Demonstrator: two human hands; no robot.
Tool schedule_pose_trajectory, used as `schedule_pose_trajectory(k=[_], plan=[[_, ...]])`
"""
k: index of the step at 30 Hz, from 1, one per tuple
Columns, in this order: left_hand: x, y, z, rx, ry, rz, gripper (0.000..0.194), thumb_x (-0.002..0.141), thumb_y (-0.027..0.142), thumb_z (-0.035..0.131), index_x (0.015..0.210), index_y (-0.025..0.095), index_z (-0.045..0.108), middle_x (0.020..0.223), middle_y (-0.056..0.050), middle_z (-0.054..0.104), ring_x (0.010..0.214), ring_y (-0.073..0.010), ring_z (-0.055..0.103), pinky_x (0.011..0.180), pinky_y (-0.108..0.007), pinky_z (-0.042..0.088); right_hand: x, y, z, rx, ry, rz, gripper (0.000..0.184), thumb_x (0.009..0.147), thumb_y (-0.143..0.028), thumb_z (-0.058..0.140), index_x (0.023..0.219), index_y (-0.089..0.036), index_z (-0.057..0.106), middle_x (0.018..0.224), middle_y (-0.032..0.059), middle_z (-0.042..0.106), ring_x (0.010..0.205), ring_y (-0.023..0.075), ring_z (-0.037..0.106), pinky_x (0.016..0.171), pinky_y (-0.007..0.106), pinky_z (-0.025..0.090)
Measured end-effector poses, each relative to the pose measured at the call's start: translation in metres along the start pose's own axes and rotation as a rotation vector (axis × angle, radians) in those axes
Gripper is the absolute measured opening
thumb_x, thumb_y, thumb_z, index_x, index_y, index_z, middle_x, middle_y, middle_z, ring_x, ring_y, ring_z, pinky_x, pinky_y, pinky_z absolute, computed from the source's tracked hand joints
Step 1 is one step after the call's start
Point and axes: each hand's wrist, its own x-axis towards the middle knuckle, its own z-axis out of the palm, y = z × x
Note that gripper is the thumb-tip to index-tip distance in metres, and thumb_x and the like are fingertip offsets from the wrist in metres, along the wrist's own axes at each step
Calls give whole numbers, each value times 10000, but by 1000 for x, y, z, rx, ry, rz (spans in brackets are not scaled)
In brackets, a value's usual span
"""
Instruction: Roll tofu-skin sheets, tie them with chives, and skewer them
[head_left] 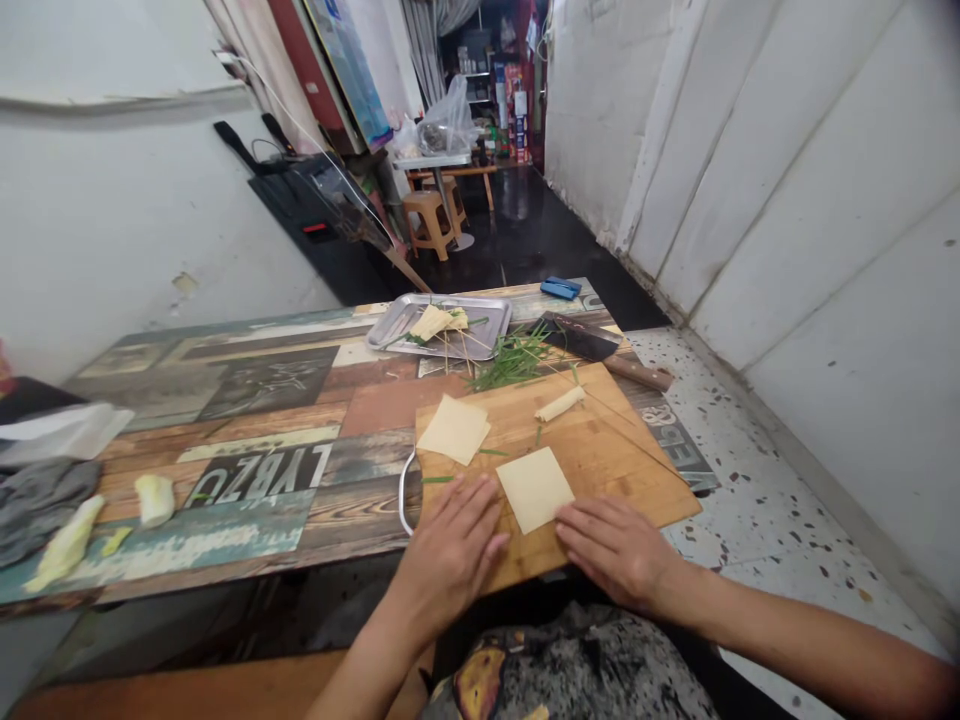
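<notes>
A square pale-yellow sheet, like tofu skin [535, 489], lies flat near the front of the wooden cutting board [600, 440]. My left hand [459, 535] rests on the board just left of it, fingers stretched out and holding nothing. At the sheet's right corner, my right hand [611, 545] lies with its fingers extended, the tips touching or very close to the edge. A small stack of similar sheets [452, 430] sits at the board's upper left. Farther back on the right is a rolled sheet [560, 403]. Short green strips, like chives [493, 452], lie between them.
Behind the board are a heap of cut greens [514, 358], a cleaver [581, 338] and a metal tray [486, 345] holding rolled sheets with thin sticks. A blue object [561, 288] sits at the table's far edge. Vegetable pieces [155, 500] and a grey cloth [45, 500] lie left.
</notes>
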Motion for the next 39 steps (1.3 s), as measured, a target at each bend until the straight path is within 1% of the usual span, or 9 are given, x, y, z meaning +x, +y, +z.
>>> schedule_pose_trajectory(k=[3, 5, 9, 14, 18, 23, 28, 34, 39], plan=[[2, -4, -6, 24, 123, -46, 244, 909, 175, 519, 1138, 128, 587, 1169, -117, 649, 1167, -222, 565, 1059, -451, 423, 24, 34, -18, -21, 19, 66, 205, 911, -191, 533, 1073, -166, 655, 1069, 89, 698, 983, 208, 604, 895, 387, 482], [6, 0, -4, 6, 64, -41, 339, 913, 229, 533, 1237, 130, 549, 1229, -133, 619, 1200, -244, 542, 1046, -472, 435, 51, 67, -28, -102, -16, 154, 220, 935, -220, 487, 986, -159, 692, 925, 90, 710, 844, 200, 602, 782, 354, 478], [7, 7, 12, -74, -84, 18, 350, 924, 358, 517, 1223, 189, 586, 1299, -111, 585, 1242, -261, 516, 1047, -506, 431, 116, 131, -25, -187, -341, 368, 269, 929, -317, 512, 933, -172, 739, 860, 88, 711, 831, 210, 593, 770, 319, 432], [3, -3, 24, -127, 61, 29, 191, 912, 230, 526, 1056, 168, 635, 1160, -90, 660, 1157, -205, 582, 1070, -445, 425, 179, 174, 17, -239, -718, 362, 295, 877, -348, 582, 1090, -192, 716, 1068, 104, 700, 1041, 247, 602, 852, 291, 427], [3, -4, 22, -117, 107, 38, 190, 898, 192, 534, 1060, 153, 626, 1127, -95, 674, 1133, -204, 597, 1051, -423, 452, 202, 183, 48, -242, -815, 313, 455, 782, -359, 690, 1197, -174, 660, 1138, 148, 674, 1083, 304, 602, 882, 334, 444], [5, -1, 19, -137, 89, 9, 188, 902, 173, 512, 1048, 152, 629, 1129, -97, 673, 1114, -210, 610, 1000, -416, 498, 216, 181, 61, -195, -927, 221, 641, 761, -268, 691, 1372, -215, 502, 1237, 144, 626, 1099, 293, 607, 855, 321, 468], [4, 0, 22, -150, 112, -12, 191, 903, 174, 508, 1046, 153, 632, 1138, -99, 670, 1107, -223, 609, 955, -408, 528, 221, 181, 64, -156, -967, 165, 433, 780, -230, 651, 1202, -141, 612, 1113, 150, 673, 1027, 273, 633, 810, 291, 465], [5, 0, 21, -131, 116, 9, 194, 893, 151, 506, 1037, 147, 636, 1121, -103, 678, 1088, -228, 618, 918, -414, 550, 221, 185, 70, -183, -911, 243, 590, 768, -320, 679, 1285, -91, 511, 1090, 191, 665, 975, 291, 645, 752, 308, 474], [7, 0, 18, -111, 105, 21, 195, 897, 164, 503, 1029, 146, 645, 1105, -116, 682, 1092, -221, 620, 925, -396, 550, 224, 188, 75, -169, -945, 229, 415, 759, -302, 668, 1129, -116, 642, 1093, 169, 673, 997, 287, 635, 771, 306, 460]])
